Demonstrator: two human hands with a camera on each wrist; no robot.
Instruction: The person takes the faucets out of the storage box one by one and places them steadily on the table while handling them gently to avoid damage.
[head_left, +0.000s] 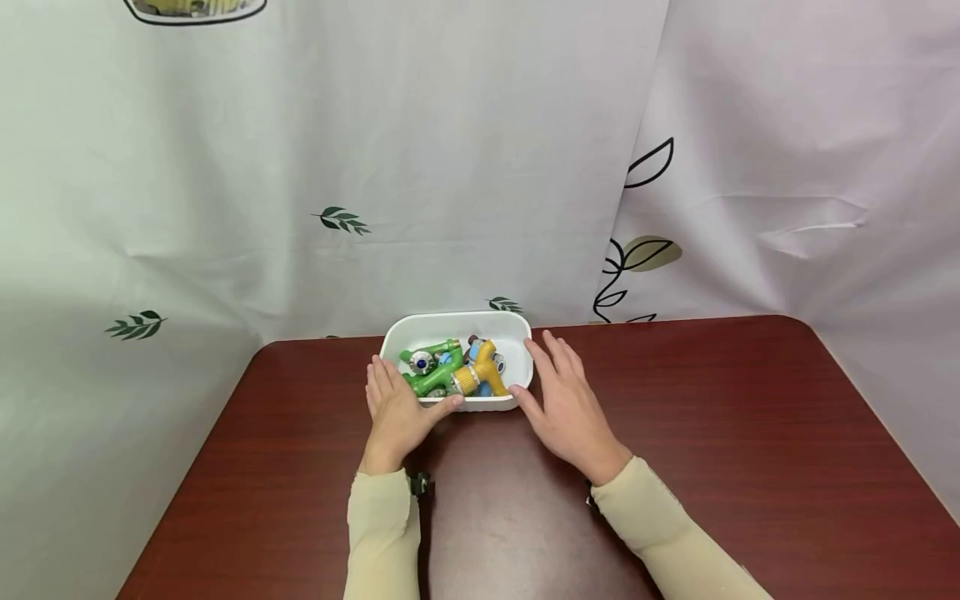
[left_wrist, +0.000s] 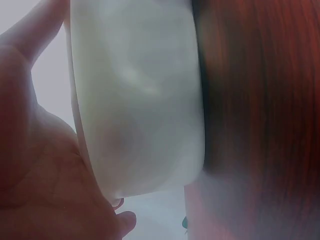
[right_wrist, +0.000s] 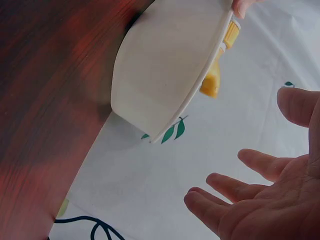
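A white rectangular tub [head_left: 517,403] stands near the table's back edge, holding several colourful pieces. Inside it lie a green branched pipe-like piece [head_left: 433,382], a yellow Y-shaped piece with a ribbed collar [head_left: 467,381] and a round silver piece with a blue centre [head_left: 421,362]. My left hand [head_left: 397,417] rests at the tub's front left corner, fingers straight along the side, thumb along the front rim. Beside the tub's right end is my right hand [head_left: 566,408], fingers spread and holding nothing. In the right wrist view, a gap shows between its fingertips [right_wrist: 200,202] and the tub.
The tub stands on a dark red-brown wooden table [head_left: 720,433] with rounded back corners. A pale curtain [head_left: 465,167] printed with leaves hangs right behind the table's back edge. Smaller blue and brown bits lie partly hidden under the larger pieces.
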